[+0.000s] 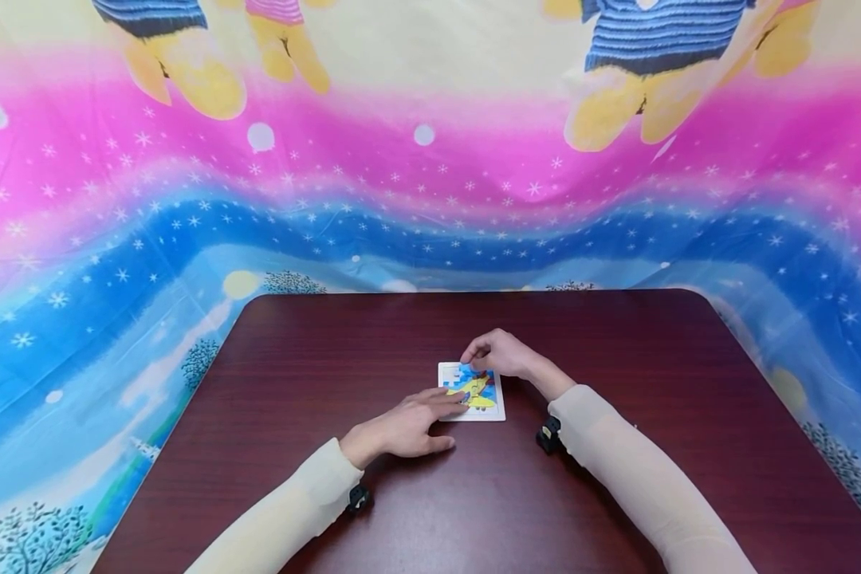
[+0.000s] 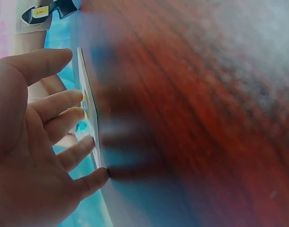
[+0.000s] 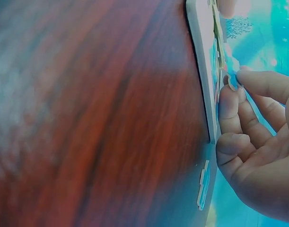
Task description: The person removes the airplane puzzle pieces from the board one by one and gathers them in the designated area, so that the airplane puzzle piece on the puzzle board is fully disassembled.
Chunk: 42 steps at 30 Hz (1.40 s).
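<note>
Cream sleeves (image 1: pixel 653 478) reach in from the near edge, each with a small black camera (image 1: pixel 548 434) strapped at the wrist, over a dark red-brown table (image 1: pixel 316 351) with rounded far corners. Between the person's two hands, around the middle of the tabletop, a small square picture puzzle (image 1: pixel 484 418) lies flat. It has a white border and shows a yellow shape against blue, with a pale, step-edged patch toward its far left corner.

The left hand (image 1: pixel 405 426) lies palm down at the puzzle's left side. Its fingers are straight and spread, tips resting on the puzzle; the thumb stands apart, out over the wood on the near side.

The right hand (image 1: pixel 505 353) is bent over the far edge of the puzzle, toward its right corner. Thumb and finger pinch a small blue piece (image 3: pixel 233 71), held at the puzzle's surface; I cannot tell whether it is seated. The other fingers curl in toward the palm. Low beside the right hand, a loose blue piece (image 3: pixel 204 184) with a pale edge lies on the table, near the puzzle but apart from it.

Behind the table hangs a bright cloth (image 1: pixel 402 175) in pink and blue, printed with white snowflakes, with yellow-legged figures in striped tops above.
</note>
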Available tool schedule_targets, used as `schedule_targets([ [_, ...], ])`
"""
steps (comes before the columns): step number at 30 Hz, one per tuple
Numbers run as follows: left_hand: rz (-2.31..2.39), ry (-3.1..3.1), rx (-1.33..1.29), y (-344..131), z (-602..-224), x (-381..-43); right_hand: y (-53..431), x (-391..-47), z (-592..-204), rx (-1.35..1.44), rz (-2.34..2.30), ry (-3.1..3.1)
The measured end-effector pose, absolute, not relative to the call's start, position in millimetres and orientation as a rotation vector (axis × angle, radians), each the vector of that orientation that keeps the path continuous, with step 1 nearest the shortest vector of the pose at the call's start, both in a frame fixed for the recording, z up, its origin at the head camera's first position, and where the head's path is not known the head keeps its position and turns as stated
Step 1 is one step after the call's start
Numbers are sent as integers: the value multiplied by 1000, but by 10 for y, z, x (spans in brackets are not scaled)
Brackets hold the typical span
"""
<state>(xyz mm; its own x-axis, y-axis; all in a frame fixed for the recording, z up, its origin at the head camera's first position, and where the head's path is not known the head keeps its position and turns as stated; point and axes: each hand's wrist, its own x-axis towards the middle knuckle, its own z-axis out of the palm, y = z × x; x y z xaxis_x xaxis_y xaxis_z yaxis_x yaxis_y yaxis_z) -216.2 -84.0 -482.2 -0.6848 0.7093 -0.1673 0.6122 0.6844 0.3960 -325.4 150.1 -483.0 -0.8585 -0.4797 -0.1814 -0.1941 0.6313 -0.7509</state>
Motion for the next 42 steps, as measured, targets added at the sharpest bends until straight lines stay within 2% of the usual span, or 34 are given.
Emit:
schedule_targets([
  [29,432,2595,1111,-834,-4793,-2168,1517,-3243,-4824,-540,-1074,2484],
  [42,418,2590,1105,-836,-4781,-2169,1669,-3264,-4800,-466,-1162,2442],
])
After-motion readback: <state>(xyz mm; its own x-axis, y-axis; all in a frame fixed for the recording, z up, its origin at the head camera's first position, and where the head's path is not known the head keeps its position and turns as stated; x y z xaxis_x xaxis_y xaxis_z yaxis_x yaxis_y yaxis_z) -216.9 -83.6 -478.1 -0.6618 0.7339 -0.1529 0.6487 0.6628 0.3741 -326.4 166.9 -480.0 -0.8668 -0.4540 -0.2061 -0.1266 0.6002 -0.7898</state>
